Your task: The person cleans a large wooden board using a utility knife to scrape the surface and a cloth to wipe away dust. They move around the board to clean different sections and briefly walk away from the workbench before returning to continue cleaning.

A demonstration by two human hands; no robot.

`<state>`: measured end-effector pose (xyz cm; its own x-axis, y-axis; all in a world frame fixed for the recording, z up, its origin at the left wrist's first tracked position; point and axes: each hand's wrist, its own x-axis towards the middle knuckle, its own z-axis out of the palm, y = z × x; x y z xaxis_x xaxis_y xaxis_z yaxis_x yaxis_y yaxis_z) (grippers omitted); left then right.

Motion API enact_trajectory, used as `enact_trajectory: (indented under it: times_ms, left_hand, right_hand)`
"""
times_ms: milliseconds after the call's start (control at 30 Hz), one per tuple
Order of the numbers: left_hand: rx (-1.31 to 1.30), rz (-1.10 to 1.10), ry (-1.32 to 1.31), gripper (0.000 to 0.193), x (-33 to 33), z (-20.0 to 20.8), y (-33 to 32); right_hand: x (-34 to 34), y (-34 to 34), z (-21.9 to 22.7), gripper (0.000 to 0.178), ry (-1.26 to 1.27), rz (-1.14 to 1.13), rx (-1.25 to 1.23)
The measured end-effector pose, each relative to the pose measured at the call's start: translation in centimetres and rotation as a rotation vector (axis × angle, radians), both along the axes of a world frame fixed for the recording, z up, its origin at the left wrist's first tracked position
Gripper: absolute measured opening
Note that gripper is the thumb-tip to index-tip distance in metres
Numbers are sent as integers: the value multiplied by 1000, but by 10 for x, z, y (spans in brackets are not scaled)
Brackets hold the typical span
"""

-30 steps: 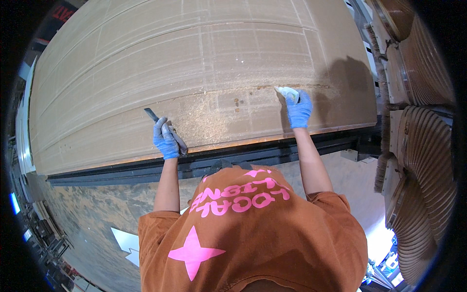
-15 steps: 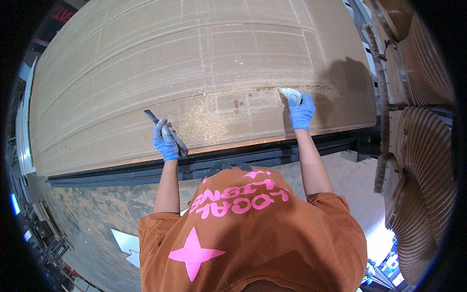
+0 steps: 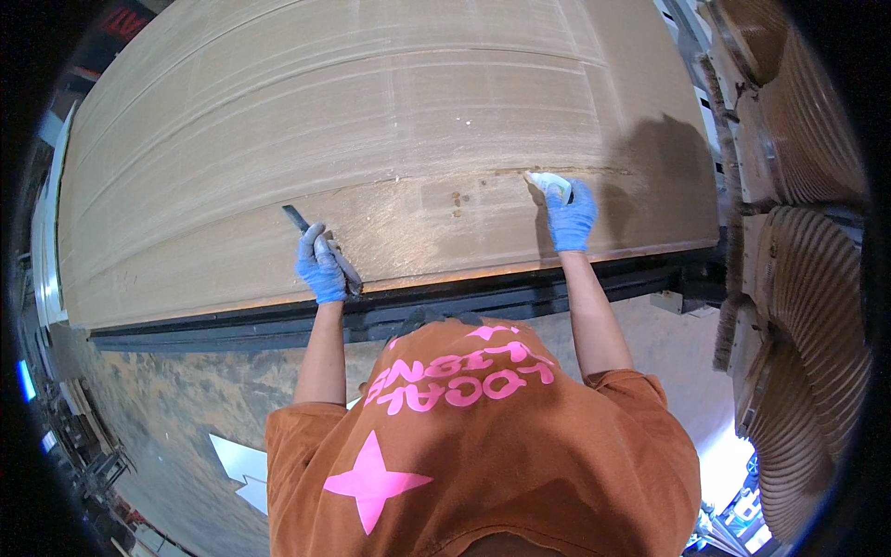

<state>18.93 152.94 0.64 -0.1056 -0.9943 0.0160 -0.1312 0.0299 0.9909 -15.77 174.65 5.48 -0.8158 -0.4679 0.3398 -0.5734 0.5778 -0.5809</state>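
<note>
My left hand (image 3: 320,267), in a blue and grey work glove, is closed round a dark, narrow-bladed scraper (image 3: 296,218). Its flat blade points up and left over the big brown board (image 3: 278,121), and its handle end shows at the right of the palm. My right hand (image 3: 572,221), gloved the same way, grips a white squeeze bottle (image 3: 549,183). The bottle is tilted, its tip pointing left at a long dark seam (image 3: 501,172) in the board. Several brown spots (image 3: 457,204) and a pale patch of sawdust (image 3: 399,227) lie between my hands.
A dark rail (image 3: 445,299) runs under the board's near edge. Ribbed brown hoses (image 3: 807,306) and a brush strip (image 3: 729,204) stand along the right side. White sheet pieces (image 3: 239,467) lie on the dusty floor at lower left.
The bottle tip has moved slightly left along the seam with my right hand. My left hand has shifted a little right, still holding the scraper. The sawdust looks thinner and more smeared.
</note>
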Motion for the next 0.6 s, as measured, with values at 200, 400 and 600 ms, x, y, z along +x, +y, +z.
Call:
enact_trajectory:
  times_ms: [200, 400, 600]
  left_hand:
    - [48, 62, 83, 23, 5, 6, -5]
    - [-98, 68, -60, 22, 52, 4, -40]
    - [-35, 67, -6, 21, 66, -9, -47]
  right_hand:
    - [31, -31, -7, 26, -118, 75, -99]
    - [51, -54, -10, 28, -103, 77, -70]
    - [51, -53, -6, 26, -64, 21, -38]
